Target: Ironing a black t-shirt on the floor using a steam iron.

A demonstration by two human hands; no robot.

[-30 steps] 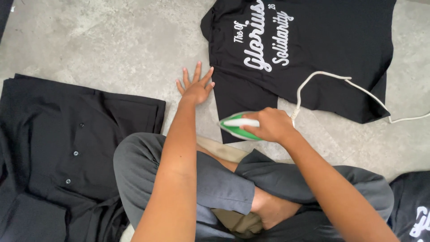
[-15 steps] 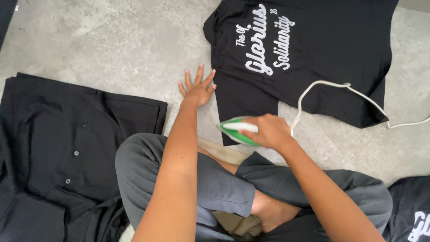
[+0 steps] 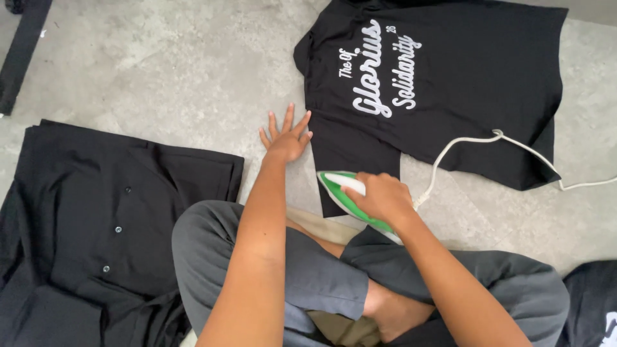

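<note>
The black T-shirt [image 3: 450,83] lies flat on the grey floor [image 3: 160,77] before my crossed legs. My right hand [image 3: 379,196] is closed around the green iron [image 3: 337,193] at the sleeve. My left hand [image 3: 287,138] is open, flat beside the edge. I think slow, even strokes are best, cord [image 3: 463,148] kept aside.

One green iron [image 3: 350,200], one white cord [image 3: 508,149], one printed black shirt [image 3: 463,90], one buttoned black garment [image 3: 109,225], two hands [image 3: 287,138].
</note>
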